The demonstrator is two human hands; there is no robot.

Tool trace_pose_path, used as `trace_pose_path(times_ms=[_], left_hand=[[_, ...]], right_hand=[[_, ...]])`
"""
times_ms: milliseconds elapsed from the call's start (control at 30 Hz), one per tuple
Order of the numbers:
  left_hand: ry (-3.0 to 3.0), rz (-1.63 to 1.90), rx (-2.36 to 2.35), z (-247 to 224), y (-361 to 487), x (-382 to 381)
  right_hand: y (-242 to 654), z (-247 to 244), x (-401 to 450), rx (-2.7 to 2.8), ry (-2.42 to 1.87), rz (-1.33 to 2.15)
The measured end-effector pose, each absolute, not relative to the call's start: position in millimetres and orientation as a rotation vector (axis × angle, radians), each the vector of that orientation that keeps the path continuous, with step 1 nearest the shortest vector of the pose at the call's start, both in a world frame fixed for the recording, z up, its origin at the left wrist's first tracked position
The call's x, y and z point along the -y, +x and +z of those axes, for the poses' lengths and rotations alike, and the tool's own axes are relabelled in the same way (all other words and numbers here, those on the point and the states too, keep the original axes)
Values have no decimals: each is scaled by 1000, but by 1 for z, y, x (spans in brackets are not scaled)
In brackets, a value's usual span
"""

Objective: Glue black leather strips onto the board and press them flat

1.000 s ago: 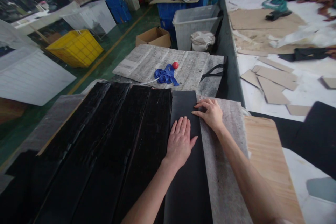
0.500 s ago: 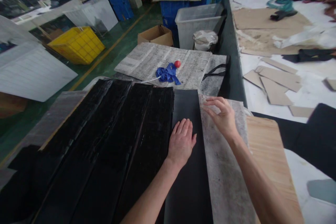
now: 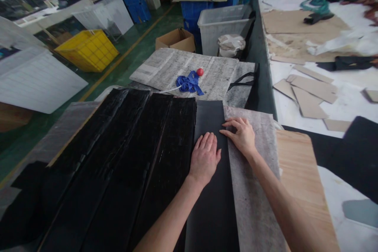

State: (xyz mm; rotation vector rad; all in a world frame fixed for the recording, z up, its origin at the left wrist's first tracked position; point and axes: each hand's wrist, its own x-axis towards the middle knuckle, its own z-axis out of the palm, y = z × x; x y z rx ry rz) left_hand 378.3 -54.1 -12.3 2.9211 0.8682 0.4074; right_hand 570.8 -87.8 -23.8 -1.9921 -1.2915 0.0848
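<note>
My left hand (image 3: pixel 204 158) lies flat on a smooth dark grey strip (image 3: pixel 211 204), its fingers stretched out and pointing away from me. At the strip's right edge is my right hand (image 3: pixel 241 136), with thumb and forefinger slightly apart and their tips over that edge. Whether they touch the strip I cannot tell. To the left, several glossy black strips (image 3: pixel 177 138) lie side by side, running lengthwise away from me. A mottled grey board (image 3: pixel 251 189) shows under and to the right of the grey strip.
Farther back, a blue cloth bundle (image 3: pixel 189 82) and a red ball (image 3: pixel 200 72) rest on another grey board (image 3: pixel 159 65). A wooden board (image 3: pixel 304 173) lies on the right, beside a white table (image 3: pixel 351 90) with cardboard pieces (image 3: pixel 310 100). A yellow crate (image 3: pixel 88 51) stands left.
My right hand has moved left and slightly down, from above the mottled board to the grey strip's right edge. My left hand stays in place on the strip.
</note>
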Motion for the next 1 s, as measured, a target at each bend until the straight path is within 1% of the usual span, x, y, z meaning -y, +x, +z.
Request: trace_pose_path(times_ms=[533, 1000], left_hand=[[2920, 358, -878, -10, 371, 67], [2881, 386, -880, -11, 365, 74]], right_hand=[[569, -22, 88, 1279, -2012, 110], [568, -21, 88, 1280, -1997, 101]])
